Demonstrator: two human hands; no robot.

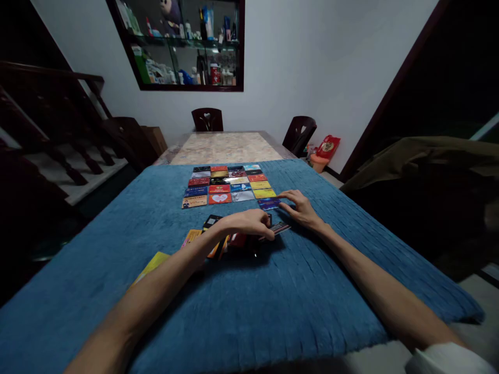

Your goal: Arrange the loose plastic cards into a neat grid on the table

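Observation:
My left hand (251, 222) is closed on a dark, striped card (280, 227), held tilted over a loose pile. That pile has a black card (212, 220), an orange-and-yellow card (192, 237) and a dark red card (237, 240), partly hidden under my left wrist. Thumb and forefinger apart, my right hand (301, 209) touches the right end of a dark blue card (268, 203) lying flat. This blue card is at the near right corner of a grid of several cards, among them a red card with a white heart (220, 198) and a yellow card (264, 193).
A blue cloth (241, 306) covers the near part of the table, with a patterned surface (226, 147) beyond it. A yellow card (154, 264) lies by my left forearm. Chairs (299, 134) stand around, and a red bag (328, 146) sits at the right wall.

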